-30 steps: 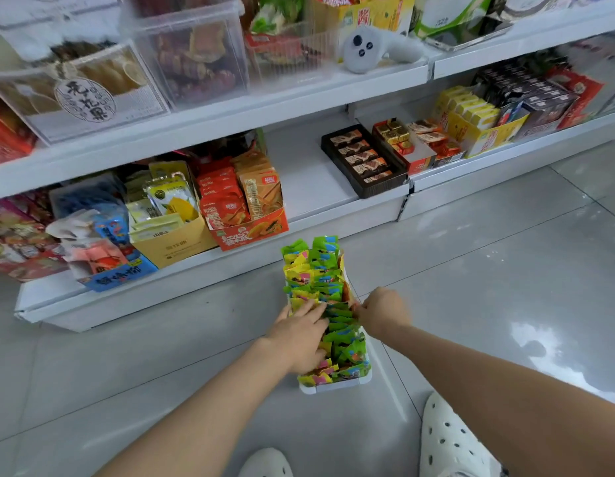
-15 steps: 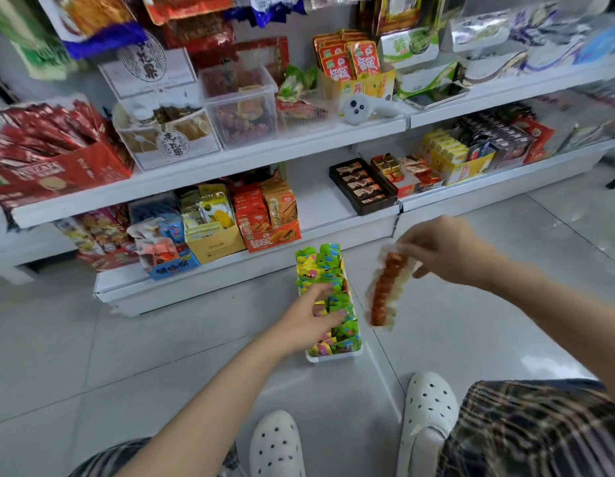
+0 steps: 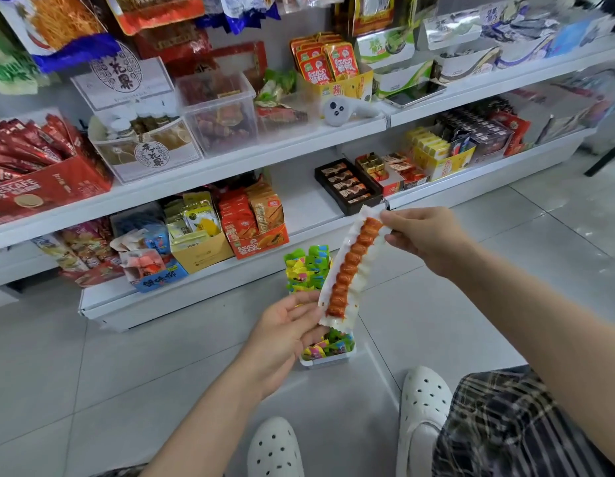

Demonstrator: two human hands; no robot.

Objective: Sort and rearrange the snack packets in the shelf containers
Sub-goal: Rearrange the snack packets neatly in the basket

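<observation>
A long clear packet with a red sausage skewer (image 3: 351,266) hangs slanted in the air above the floor. My right hand (image 3: 419,239) pinches its top end. My left hand (image 3: 285,330) is under its lower end, fingers loosely curled, fingertips touching the packet's bottom edge. Below them a white tray (image 3: 328,360) full of green and yellow snack packets (image 3: 307,266) stands on the floor, partly hidden by the left hand and the skewer packet.
White shelves (image 3: 202,173) hold snack boxes: a clear tub of red skewers (image 3: 220,115), an orange box (image 3: 261,232), a black chocolate tray (image 3: 347,185), a red Nescafe box (image 3: 41,180). A white handheld device (image 3: 343,110) lies on the upper shelf. My white clogs (image 3: 424,404) stand on the grey tiles.
My right hand pulled the skewer packet out of the tray and raised it. My left hand left the tray's packets and rose to the skewer packet's lower end. The view tilted up.
</observation>
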